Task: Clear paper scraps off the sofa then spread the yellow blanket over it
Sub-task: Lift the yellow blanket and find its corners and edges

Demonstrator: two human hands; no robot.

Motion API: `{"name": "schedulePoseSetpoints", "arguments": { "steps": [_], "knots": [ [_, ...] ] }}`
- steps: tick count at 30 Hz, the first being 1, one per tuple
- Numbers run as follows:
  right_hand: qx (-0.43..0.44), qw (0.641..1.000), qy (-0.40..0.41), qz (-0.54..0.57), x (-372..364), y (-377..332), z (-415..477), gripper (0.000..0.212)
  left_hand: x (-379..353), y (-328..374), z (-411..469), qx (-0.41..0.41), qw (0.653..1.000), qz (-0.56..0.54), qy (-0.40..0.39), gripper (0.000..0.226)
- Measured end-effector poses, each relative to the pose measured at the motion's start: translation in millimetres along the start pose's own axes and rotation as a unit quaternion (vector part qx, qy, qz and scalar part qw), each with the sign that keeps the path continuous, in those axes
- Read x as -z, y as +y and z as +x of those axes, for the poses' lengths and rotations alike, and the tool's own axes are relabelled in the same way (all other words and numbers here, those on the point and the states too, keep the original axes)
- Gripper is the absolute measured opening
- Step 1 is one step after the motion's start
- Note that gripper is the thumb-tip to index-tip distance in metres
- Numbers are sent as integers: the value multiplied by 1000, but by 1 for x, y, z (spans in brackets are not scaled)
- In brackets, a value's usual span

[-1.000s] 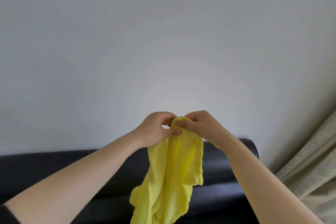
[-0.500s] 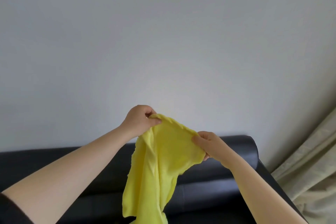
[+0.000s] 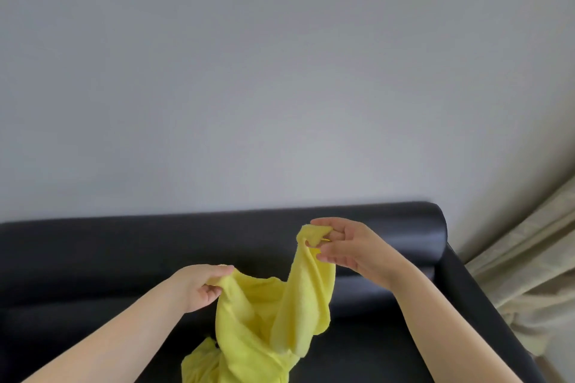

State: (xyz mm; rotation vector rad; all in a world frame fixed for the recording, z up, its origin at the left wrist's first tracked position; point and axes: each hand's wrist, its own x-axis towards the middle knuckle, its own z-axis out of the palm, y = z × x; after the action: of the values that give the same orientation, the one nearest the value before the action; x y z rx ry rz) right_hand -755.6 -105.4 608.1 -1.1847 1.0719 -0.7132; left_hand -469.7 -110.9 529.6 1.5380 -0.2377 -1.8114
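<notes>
Pinching the bunched yellow blanket [image 3: 258,320] with my left hand [image 3: 199,286] and right hand [image 3: 345,246] above the sofa [image 3: 93,258] — no paper scraps show here — I think only the spreading is left.

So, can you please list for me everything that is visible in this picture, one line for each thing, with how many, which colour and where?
yellow blanket: one, yellow, bunched and hanging in front of the sofa, bottom centre, held up at two places
sofa: one, dark, almost black, across the lower part of the view
wall: one, pale grey, behind the sofa, filling the upper part
curtain: one, beige, at the right edge
left hand: one, grips the blanket's edge, lower centre
right hand: one, pinches a corner of the blanket, held higher, right of centre
</notes>
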Motion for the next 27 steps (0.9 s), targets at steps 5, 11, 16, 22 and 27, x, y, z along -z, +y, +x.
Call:
{"name": "schedulePoseSetpoints", "arguments": {
  "steps": [5,11,16,22,27],
  "knots": [
    [41,967,113,-227,-18,6,10,18,-34,6,-34,-167,982,79,-46,26],
    [173,922,120,-325,-43,2,-12,20,-48,-8,-70,-229,963,71,-124,19],
    [158,950,19,-268,-65,1,-20,32,-54,-13,-83,-228,957,55,-172,25],
    [168,948,86,-256,-70,11,-11,37,-50,-16,-87,-251,944,74,-201,24],
    [161,954,96,-233,-74,11,-11,38,-49,-22,-88,-279,935,108,-193,22]
  ]
}}
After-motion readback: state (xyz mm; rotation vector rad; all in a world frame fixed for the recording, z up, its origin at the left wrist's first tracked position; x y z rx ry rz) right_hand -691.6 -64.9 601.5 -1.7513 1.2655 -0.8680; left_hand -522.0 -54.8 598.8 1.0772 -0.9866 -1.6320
